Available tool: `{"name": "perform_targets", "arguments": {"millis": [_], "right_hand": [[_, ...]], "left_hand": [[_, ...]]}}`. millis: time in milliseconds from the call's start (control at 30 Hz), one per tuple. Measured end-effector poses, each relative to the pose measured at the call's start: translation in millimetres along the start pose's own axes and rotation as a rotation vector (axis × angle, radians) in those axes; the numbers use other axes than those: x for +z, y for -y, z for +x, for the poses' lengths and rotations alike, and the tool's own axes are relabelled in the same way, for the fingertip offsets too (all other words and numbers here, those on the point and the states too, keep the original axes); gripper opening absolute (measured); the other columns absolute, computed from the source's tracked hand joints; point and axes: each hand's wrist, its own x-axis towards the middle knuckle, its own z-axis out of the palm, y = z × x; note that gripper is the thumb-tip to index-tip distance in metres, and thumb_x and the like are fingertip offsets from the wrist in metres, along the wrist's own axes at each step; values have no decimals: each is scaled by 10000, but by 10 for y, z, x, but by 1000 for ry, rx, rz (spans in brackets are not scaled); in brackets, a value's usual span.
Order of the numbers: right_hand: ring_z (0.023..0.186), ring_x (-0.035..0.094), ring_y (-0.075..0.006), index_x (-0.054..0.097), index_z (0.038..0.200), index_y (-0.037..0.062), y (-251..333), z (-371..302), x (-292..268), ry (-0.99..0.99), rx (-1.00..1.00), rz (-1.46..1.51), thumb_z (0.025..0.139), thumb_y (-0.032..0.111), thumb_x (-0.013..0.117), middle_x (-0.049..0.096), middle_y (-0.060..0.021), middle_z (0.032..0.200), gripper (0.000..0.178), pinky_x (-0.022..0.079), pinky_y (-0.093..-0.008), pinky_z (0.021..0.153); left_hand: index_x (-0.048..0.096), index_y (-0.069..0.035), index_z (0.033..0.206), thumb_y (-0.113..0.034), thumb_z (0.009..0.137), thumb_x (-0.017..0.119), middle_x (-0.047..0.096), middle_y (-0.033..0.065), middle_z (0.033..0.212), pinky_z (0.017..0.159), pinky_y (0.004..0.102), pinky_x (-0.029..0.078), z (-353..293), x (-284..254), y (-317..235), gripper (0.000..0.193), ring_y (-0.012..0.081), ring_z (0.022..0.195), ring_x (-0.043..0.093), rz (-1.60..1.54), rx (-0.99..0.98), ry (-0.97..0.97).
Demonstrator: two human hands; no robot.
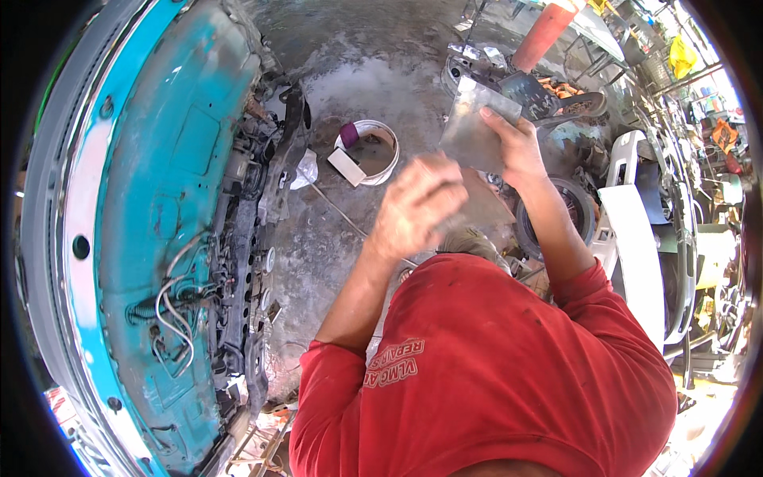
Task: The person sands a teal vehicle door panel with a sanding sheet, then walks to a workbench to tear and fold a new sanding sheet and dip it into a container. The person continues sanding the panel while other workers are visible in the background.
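Observation:
A flat, thin grey plate is gripped by my right hand, the thumb lying across its face. The plate is tilted, and its surface is smeared with a paler patch. Close to its lower left edge is my left hand, blurred by motion. Its fingers are curled in, and whatever they hold, if anything, is hidden. Beyond my left hand stands a round white bucket on the floor. A pale rectangular block and a dark purple cloth rest at its rim.
To my left is a turquoise vehicle panel with loose hoses. A wheel and white bumper parts lie to my right. A red cylinder stands farther off. A thin hose crosses the concrete floor.

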Motion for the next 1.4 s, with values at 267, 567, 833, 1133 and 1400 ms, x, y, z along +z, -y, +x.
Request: {"name": "perform_targets", "arguments": {"millis": [267, 567, 833, 1133, 1400], "right_hand": [[966, 782, -237, 750, 1218, -53, 86, 1620, -592, 153, 180, 157, 978, 120, 768, 792, -144, 1111, 296, 645, -394, 858], [857, 656, -148, 755, 1138, -6, 309, 3303, -1118, 82, 403, -27, 986, 490, 752, 741, -47, 961, 519, 516, -373, 745], [1086, 678, -127, 750, 1296, 78, 387, 4462, -1027, -56, 275, 312, 1015, 337, 790, 772, -33, 1149, 384, 577, -381, 915], [948, 695, -92, 750, 1205, 28, 811, 5930, -530, -389, -71, 210, 1025, 159, 732, 789, 1, 1044, 223, 579, -341, 849], [851, 680, -76, 754, 1119, 10, 1239, 7035, -281, -288, -318, -93, 985, 174, 781, 791, -43, 920, 214, 578, -329, 784]], "left_hand": [[701, -12, 1027, 81, 581, 736, 666, 163, 1249, 969, 460, 559, 627, 975, 1716, 456, 369, 1175, 672, 14, -226, 34], [606, 131, 1380, -111, 982, 728, 674, 193, 1364, 999, 419, 570, 1416, 1764, 4059, 482, 315, 1165, 686, -461, -1237, -473], [427, 14, 1595, -395, 1093, 643, 547, 182, 1569, 1152, 501, 487, 2717, 2239, 4947, 683, 328, 1376, 590, -1261, -1024, -244], [521, 20, 1534, -60, 1017, 700, 636, 168, 1456, 730, 284, 536, 4178, 2816, 6035, 553, 240, 1129, 689, -869, -932, 11], [402, 50, 1612, -95, 1062, 631, 668, 224, 1300, 526, 265, 599, 5093, 2274, 7092, 614, 196, 772, 704, -801, -751, 494]]}}
